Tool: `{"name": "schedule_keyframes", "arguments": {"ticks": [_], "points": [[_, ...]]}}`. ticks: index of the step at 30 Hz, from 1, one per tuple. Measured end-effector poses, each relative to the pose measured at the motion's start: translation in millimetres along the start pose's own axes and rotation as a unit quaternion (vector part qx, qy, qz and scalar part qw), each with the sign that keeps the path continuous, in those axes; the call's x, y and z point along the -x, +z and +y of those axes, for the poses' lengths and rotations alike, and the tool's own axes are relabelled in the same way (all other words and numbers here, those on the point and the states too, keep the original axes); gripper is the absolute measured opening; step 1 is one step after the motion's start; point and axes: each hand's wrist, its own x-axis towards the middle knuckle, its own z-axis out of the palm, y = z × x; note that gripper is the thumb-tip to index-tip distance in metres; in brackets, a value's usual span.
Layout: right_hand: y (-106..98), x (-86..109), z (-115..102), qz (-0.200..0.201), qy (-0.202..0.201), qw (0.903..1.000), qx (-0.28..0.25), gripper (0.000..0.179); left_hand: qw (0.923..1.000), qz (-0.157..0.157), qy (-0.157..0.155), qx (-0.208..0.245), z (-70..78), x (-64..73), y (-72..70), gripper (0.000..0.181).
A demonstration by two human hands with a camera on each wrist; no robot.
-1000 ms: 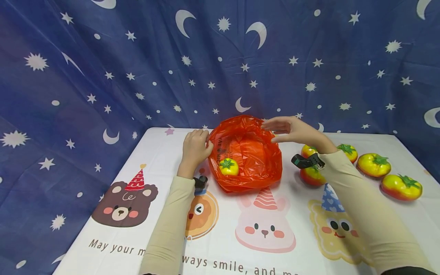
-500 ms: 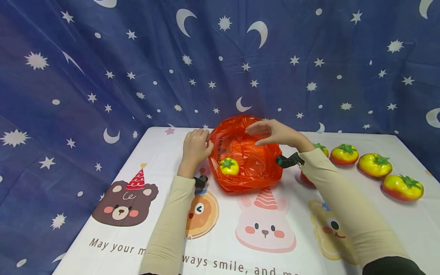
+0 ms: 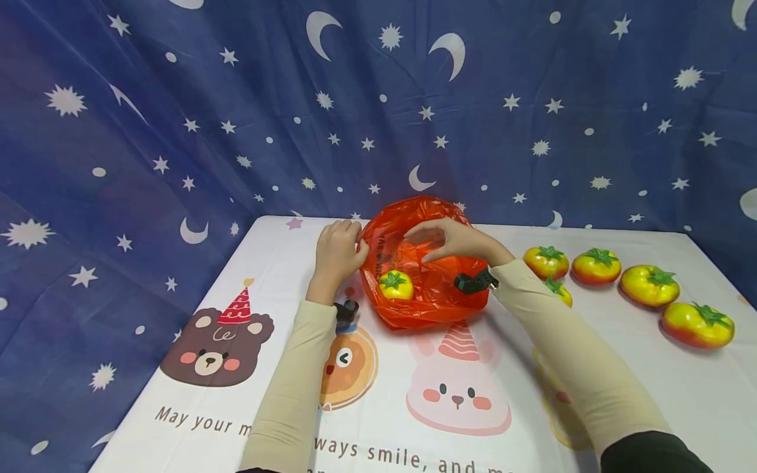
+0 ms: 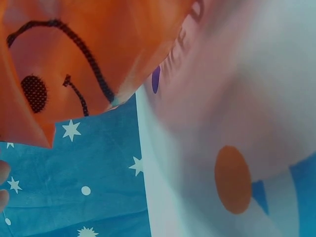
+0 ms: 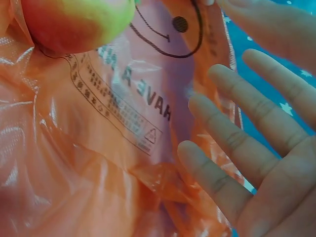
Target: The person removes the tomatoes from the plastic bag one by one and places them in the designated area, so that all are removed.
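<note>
A red plastic bag stands with its mouth wide on the table, and one yellow-and-red tomato with green leaves lies inside it. My left hand grips the bag's left rim, its fingers curled over the edge. Over the bag's mouth is my right hand, fingers spread and holding nothing. The right wrist view shows that hand's fingers extended beside the printed bag wall, with the tomato at the top. In the left wrist view the bag fills the upper left; most of the left hand is hidden there.
Several more tomatoes sit on the right of the table, one partly behind the right sleeve. A white tablecloth with cartoon prints covers the table. A blue star-patterned curtain hangs behind and at the left.
My right hand has moved left and slightly down, from the bag's right rim to over its mouth. Tomatoes behind the right arm have come into view. My left hand stays at the rim.
</note>
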Motion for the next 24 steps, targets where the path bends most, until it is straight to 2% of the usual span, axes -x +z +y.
{"name": "schedule_keyframes", "arguments": {"ticks": [5,16,24], "points": [[5.1,-6.6,5.7,-0.018,-0.013,0.9998,-0.001,0.056,1.0,-0.003,-0.001,0.001,0.3,-0.3,-0.9,0.009],[16.2,-18.3,11.8,-0.053,-0.002,0.9984,-0.019,0.057,1.0,0.003,0.007,0.0,-1.1,-0.8,1.2,0.009],[23.6,-23.1,14.2,-0.078,-0.012,0.996,-0.042,0.061,1.0,-0.001,0.005,0.001,-1.9,-0.8,2.3,0.01]]}}
